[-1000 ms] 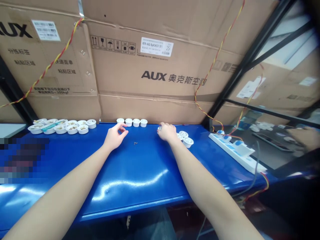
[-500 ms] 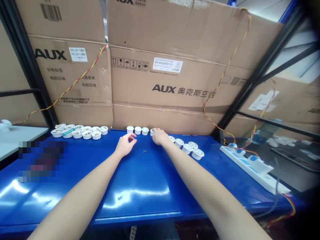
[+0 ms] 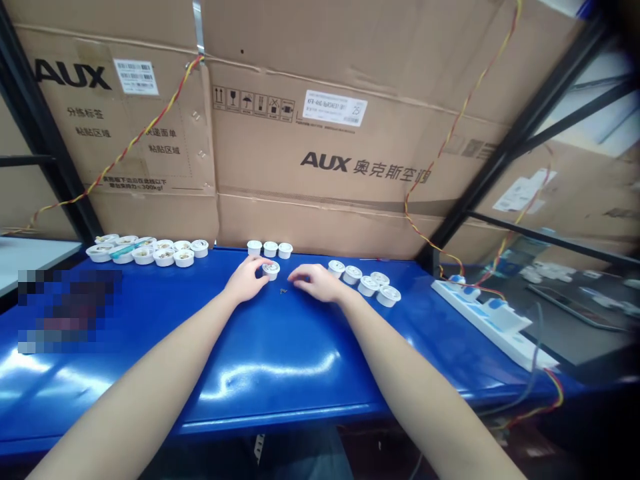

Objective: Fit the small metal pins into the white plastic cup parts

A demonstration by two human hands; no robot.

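Note:
My left hand [image 3: 246,279] has its thumb and fingers closed round a small white lidded cup [image 3: 271,270] above the blue table [image 3: 270,347]. To the right, my right hand [image 3: 316,282] is apart from that cup, thumb and fingers spread with nothing between them. Between the hands and slightly nearer to me lie tiny dark screws [image 3: 283,291]. Three white cups [image 3: 271,249] stand in a row behind the held one. Several more lidded cups [image 3: 369,285] are grouped right of my right hand.
Several open white cups [image 3: 164,257] with small parts stand at the back left, a teal tool [image 3: 127,249] across them. A white power strip [image 3: 493,323] lies along the right edge. Cardboard [image 3: 320,200] walls the back, with twisted wires [image 3: 143,137] hanging before it.
One white cup has come from the back row near my right hand to my left hand, which now grips it. My right hand has drawn back towards me and opened. The view has shifted slightly.

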